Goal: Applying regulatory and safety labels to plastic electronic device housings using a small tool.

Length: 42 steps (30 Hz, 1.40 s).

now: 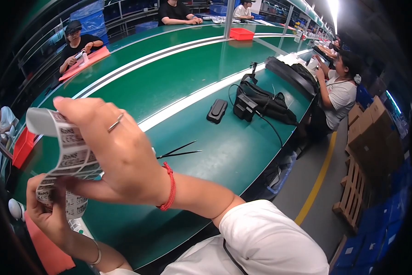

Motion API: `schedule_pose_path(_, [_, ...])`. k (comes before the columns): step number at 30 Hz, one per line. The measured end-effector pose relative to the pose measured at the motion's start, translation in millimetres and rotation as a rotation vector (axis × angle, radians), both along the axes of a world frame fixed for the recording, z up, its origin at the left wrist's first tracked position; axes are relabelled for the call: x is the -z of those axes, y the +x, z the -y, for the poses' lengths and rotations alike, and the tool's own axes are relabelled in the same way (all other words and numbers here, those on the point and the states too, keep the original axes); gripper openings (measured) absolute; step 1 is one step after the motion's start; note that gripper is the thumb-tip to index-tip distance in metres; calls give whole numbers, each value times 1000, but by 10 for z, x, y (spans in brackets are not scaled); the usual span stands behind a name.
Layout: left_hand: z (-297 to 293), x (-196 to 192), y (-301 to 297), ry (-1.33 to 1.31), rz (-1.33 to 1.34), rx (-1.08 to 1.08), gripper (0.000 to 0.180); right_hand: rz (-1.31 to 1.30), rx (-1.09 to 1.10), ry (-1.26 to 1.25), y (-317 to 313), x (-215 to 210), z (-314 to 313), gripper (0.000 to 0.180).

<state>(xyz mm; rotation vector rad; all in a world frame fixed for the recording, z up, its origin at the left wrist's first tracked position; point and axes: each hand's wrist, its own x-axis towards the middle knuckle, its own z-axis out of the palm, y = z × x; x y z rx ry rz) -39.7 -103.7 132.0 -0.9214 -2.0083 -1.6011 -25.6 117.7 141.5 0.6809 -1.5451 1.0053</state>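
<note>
"Right hand [123, 158], nearest: finger condition?"
"Close together against the printed label strip [72, 150]; whether pinching, I cannot tell."
"Left hand [54, 224]?"
"Thumb and fingers pinch the strip's lower part, raised above the green workbench [206, 178]."

The right forearm [201, 192] reaches from lower centre up and leftward, ending in the right hand [118, 151] at centre left, its back toward the camera. The right fingers [68, 106] point to the upper left, with the thumb [91, 189] lower down. The left forearm [109, 261] rises at lower left; the left hand [52, 220] sits below the right, fingers bent upward in a pinch.
</note>
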Motion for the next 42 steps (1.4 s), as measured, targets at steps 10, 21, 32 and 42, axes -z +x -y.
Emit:
schedule_pose_path(10, [-112,93,-111,185,-207,-62,43,301,-143,374,99,133,94,63])
schedule_pose_path(21, [-163,-36,-131,140,-220,-179,68,114,-117,-106,36,10,-28,39])
schedule_pose_path(32, [-99,125,-193,232,-86,-76,52,152,-147,10,36,45,-17,31])
schedule_pose_path(42, [234,108,-181,103,-94,-220,25,222,-225,-66,93,-36,-20,34])
